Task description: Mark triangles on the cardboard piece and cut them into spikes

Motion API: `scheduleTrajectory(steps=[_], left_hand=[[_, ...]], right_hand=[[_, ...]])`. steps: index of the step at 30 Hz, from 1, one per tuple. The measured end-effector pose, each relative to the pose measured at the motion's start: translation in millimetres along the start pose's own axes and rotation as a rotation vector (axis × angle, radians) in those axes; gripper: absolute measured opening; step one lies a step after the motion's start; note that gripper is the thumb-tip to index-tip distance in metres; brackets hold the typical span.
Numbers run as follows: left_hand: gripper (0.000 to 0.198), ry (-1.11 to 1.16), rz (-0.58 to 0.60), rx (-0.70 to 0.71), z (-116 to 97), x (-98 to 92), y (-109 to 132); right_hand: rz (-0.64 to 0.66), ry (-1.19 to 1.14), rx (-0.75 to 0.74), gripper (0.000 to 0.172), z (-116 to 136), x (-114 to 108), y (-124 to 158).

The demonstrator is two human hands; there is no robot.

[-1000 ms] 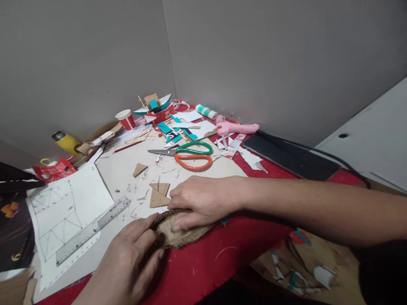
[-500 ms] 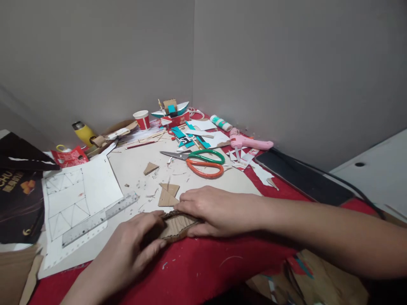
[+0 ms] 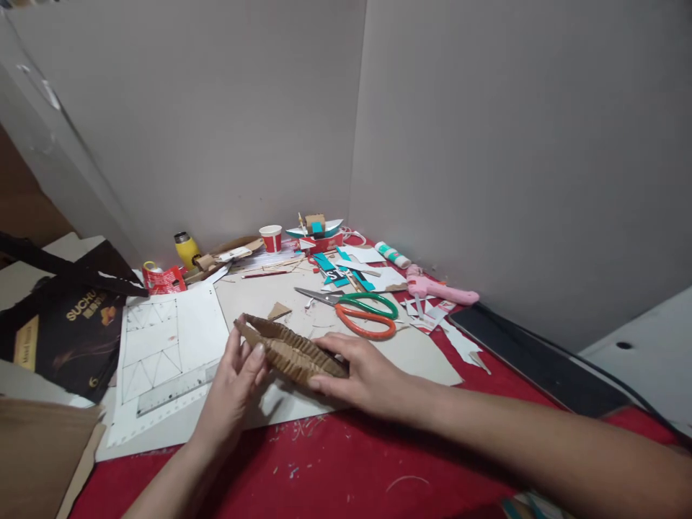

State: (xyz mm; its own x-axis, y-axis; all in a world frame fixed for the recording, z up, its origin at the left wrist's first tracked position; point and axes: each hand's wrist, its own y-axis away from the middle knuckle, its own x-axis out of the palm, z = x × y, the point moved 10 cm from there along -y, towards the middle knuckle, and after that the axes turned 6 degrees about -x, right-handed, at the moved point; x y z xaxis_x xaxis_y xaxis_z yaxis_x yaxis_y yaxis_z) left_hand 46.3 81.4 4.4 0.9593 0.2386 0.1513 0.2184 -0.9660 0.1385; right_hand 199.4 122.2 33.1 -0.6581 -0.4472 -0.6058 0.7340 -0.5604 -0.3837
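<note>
Between my two hands is a boat-shaped piece of corrugated cardboard (image 3: 292, 353), long and hollow with ribbed sides, tilted and held up over the white board (image 3: 432, 360). My left hand (image 3: 238, 375) pinches its pointed left end between thumb and fingers. At the other end, my right hand (image 3: 357, 371) grips it with the thumb in front and the fingers behind. Just beyond it lies a small cardboard scrap (image 3: 279, 311). Scissors (image 3: 351, 310) with one green and one orange handle rest behind my right hand, blades pointing left.
A drawing sheet (image 3: 156, 324) with a clear ruler (image 3: 173, 393) lies at left. Farther back are a yellow bottle (image 3: 187, 251), a paper cup (image 3: 271, 239) and a small model boat (image 3: 316, 228). A pink glue gun (image 3: 440, 290) and a dark flat slab (image 3: 530, 360) are at right.
Both hands have raised the cardboard piece from the table edge and tilted it, showing its ribbed side. My view has shifted, so the table items appear lower and farther right.
</note>
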Motion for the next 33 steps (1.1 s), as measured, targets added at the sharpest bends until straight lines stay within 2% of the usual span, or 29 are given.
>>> scheduleTrajectory(steps=[4,7,12,17,24,29,31,33], left_hand=[[0.058,0.137,-0.079,0.001,-2.8,-0.9,2.6],[0.05,0.237,-0.095,-0.003,-3.7,2.4,1.6],[0.048,0.211,-0.118,0.037,-8.5,12.4,-1.9],[0.039,0.192,-0.127,0.104,-11.3,13.4,-1.0],[0.033,0.157,-0.141,0.159,-6.9,14.5,4.2],[0.033,0.095,-0.122,0.069,-4.6,13.9,-1.8],[0.032,0.098,-0.112,0.017,-3.4,12.9,-4.1],[0.033,0.114,-0.076,-0.037,0.7,16.3,-4.6]], right_hand=[[-0.024,0.007,-0.063,0.04,10.3,8.3,4.6],[-0.035,0.003,-0.094,0.043,12.6,11.5,6.3],[-0.059,-0.028,-0.091,0.051,9.5,15.3,7.4],[-0.026,-0.009,-0.077,0.074,5.9,25.3,8.7],[0.07,-0.013,0.013,0.066,2.8,33.0,10.3],[0.096,-0.002,-0.031,0.062,6.4,28.2,8.8],[0.053,0.012,-0.088,0.054,11.0,20.2,6.2],[-0.044,-0.012,-0.127,0.046,13.3,8.3,3.0]])
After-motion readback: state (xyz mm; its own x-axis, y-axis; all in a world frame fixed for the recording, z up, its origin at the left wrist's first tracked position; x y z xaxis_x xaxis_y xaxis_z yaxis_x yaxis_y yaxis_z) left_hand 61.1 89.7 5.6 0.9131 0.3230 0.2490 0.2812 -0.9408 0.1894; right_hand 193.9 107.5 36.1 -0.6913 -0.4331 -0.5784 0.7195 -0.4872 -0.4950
